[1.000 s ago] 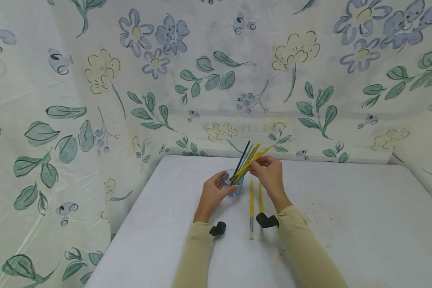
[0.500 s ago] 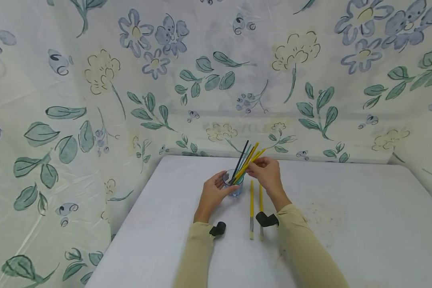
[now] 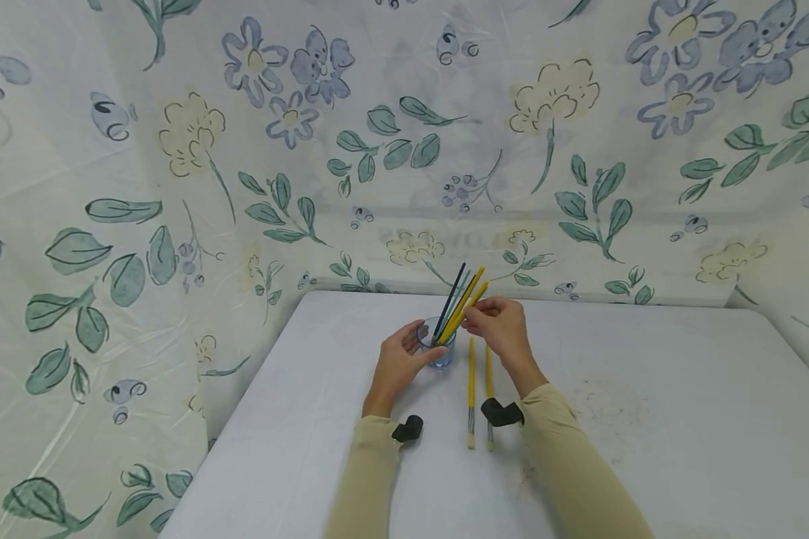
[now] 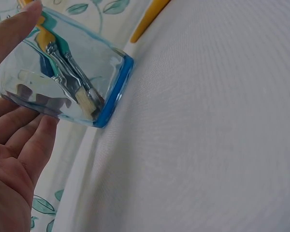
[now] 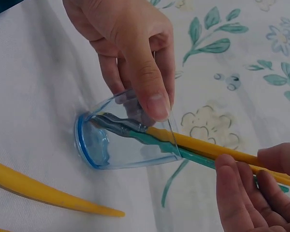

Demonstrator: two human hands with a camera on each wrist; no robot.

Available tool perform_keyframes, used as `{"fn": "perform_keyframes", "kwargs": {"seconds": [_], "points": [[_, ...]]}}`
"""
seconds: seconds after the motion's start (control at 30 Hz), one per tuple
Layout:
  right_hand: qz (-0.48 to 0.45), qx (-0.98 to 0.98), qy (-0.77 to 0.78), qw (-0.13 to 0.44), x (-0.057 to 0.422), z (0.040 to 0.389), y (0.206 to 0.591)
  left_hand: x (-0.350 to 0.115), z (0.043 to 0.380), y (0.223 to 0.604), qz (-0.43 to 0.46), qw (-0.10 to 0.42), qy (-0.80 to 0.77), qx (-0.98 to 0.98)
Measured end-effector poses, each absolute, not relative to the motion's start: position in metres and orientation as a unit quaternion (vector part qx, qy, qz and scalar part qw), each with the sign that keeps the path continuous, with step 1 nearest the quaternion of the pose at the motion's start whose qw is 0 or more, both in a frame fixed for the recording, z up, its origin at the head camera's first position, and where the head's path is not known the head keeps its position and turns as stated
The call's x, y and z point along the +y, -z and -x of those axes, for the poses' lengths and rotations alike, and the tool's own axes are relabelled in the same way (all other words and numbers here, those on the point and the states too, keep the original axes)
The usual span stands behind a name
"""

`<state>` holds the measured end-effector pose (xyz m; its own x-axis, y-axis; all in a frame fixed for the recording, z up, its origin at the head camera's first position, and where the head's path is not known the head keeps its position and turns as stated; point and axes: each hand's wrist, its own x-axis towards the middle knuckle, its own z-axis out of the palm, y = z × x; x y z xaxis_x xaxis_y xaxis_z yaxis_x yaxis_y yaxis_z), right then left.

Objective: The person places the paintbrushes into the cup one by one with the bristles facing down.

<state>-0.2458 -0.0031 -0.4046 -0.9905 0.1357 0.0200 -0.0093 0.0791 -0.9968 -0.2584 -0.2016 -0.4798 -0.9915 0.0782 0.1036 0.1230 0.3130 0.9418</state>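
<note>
My left hand (image 3: 398,363) grips a clear glass (image 3: 440,362) with a blue base, thumb on one side and fingers on the other. Several paintbrushes stand in it bristles down, among them a dark blue one (image 3: 453,290) and a green one (image 5: 203,161). Over the rim, my right hand (image 3: 502,329) pinches a yellow paintbrush (image 5: 208,146) by its handle, its bristle end inside the glass. In the left wrist view, metal ferrules and pale bristles (image 4: 87,102) show low in the glass (image 4: 108,72).
Two yellow paintbrushes lie side by side on the white table, the left one (image 3: 471,374) in full view and the right one (image 3: 488,367) partly behind the black wrist mount (image 3: 502,412). A flowered sheet (image 3: 404,172) hangs behind the table's far edge.
The yellow paintbrush in my right hand has sunk deeper into the glass and leans less to the right, closer to the other handles. My left hand and the glass have stayed put.
</note>
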Motion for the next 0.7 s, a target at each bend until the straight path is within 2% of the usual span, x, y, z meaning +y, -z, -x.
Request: {"fn": "perform_keyframes", "kwargs": {"seconds": [0.7], "points": [[0.082, -0.74, -0.666, 0.036, 0.014, 0.232, 0.418, -0.201, 0.257, 0.478, 0.061, 0.015, 0.578, -0.814]]}}
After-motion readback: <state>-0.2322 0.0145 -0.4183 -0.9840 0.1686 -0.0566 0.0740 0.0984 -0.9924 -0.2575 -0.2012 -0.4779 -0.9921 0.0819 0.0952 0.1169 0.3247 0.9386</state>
